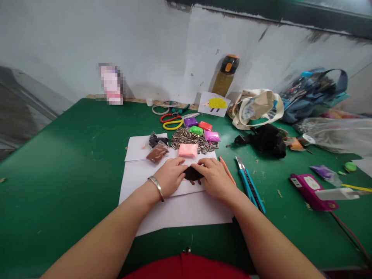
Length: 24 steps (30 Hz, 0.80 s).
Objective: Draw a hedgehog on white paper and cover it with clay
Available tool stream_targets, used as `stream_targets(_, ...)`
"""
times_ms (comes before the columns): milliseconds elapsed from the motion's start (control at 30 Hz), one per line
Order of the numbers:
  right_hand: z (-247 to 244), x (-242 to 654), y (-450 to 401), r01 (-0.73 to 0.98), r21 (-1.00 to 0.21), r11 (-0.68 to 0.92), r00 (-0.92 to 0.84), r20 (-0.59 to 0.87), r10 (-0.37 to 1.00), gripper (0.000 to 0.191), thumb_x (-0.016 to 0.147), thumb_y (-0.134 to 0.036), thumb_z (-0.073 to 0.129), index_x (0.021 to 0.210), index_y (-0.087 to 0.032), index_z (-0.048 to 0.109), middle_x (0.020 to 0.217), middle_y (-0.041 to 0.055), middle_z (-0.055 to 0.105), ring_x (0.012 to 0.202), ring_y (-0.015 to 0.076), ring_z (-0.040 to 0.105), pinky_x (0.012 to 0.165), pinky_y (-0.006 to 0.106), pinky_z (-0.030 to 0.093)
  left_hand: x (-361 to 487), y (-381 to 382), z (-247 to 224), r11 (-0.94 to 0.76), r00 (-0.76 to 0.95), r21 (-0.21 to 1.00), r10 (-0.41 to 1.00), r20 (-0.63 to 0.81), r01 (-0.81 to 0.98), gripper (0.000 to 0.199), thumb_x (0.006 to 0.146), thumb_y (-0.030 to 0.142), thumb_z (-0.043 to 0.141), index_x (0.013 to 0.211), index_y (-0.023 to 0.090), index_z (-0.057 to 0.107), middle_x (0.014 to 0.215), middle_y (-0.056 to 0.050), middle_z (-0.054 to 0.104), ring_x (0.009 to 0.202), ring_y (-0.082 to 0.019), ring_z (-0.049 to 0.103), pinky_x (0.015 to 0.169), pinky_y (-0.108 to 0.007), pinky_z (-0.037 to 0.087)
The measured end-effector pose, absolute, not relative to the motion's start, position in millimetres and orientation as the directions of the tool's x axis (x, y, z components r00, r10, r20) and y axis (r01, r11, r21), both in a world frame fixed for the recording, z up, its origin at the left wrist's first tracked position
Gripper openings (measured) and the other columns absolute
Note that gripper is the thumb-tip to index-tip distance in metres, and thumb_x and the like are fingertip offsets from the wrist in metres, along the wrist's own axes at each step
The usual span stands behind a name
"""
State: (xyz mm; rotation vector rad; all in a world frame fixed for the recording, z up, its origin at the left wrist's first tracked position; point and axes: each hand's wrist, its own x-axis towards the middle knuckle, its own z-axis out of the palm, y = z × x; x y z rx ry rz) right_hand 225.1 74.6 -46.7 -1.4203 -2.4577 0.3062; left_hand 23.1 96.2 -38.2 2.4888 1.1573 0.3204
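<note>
Between the two hands, a flat black piece (pixel 193 173) is held down on white paper (pixel 183 213).

Its left edge is touched by the fingers of the left hand (pixel 171 177) and its top and right edge by those of the right hand (pixel 216 176); whether it is pinched or only pressed cannot be told. Small brown strips (pixel 192 182) are seen at its lower edge, between the hands. Just beyond the left hand, a brown packet (pixel 157 153) is set on the paper; ahead of both hands, a pale pink packet (pixel 188 150) is placed at the near side of a heap of dark seeds (pixel 186 138). To the right of the right hand, an orange stick (pixel 227 170) and a blue utility knife (pixel 250 186) are laid on the green counter (pixel 87 162).
</note>
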Motion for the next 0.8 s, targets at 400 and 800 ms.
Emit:
stream_targets(400,-50.9,235.7,77.9,0.840,-0.307,0.447,-0.419,0.155,0.895,0.060,0.072,-0.002,0.043,0.128,-0.020,0.053,0.114,0.0103,0.058,0.097,0.0249,0.048,0.092,0.043,0.031,22.6,95.6,-42.9,-0.616,0.645,0.434,0.758,0.099,0.658,0.030,0.084,0.006,0.044,0.103,0.014,0.065,0.102,-0.012,0.057,0.094,-0.024,0.054,0.086,-0.038,0.043)
stream_targets(800,-52.4,237.3,78.0,0.837,-0.379,0.394,-0.370,0.138,0.919,0.053,0.069,-0.001,0.044,0.110,-0.026,0.067,0.107,0.0059,0.060,0.094,0.0227,0.051,0.100,0.046,0.027,24.3,92.8,-45.5,-0.623,0.638,0.427,0.759,0.128,0.655,0.041,0.079,0.001,0.044,0.113,0.016,0.060,0.103,-0.010,0.057,0.094,-0.022,0.053,0.086,-0.037,0.042)
